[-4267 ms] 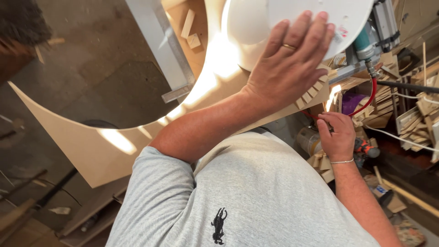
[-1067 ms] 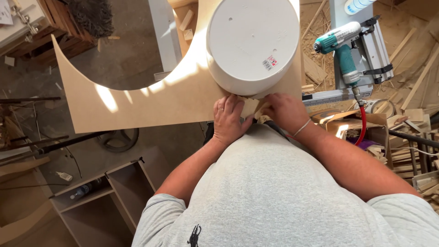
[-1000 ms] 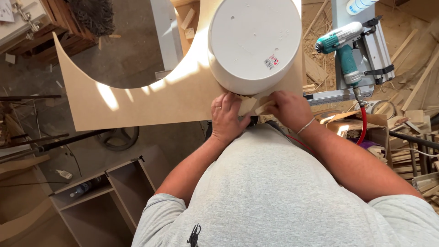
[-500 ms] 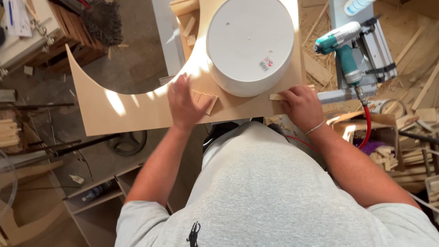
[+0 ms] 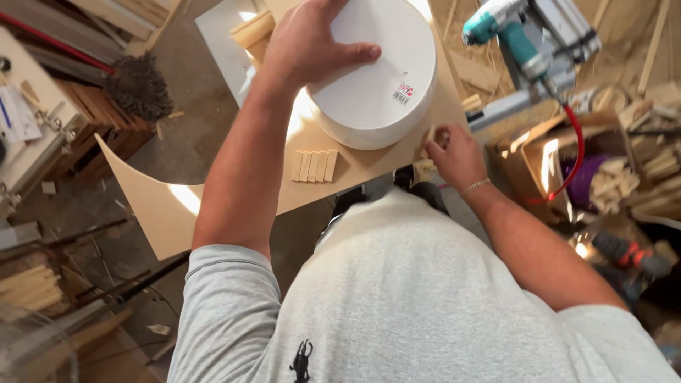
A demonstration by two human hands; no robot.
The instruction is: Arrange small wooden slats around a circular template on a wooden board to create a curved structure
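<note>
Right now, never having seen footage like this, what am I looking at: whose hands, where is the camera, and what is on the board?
The camera sits on the person's head and looks straight down, so you see a grey shirt and both arms. The left hand rests flat on a round white bowl-like object lying on a curved wooden board. The right hand pinches a small wooden block at the bowl's edge. A row of small wooden strips lies on the board. A teal nail gun sits beyond.
</note>
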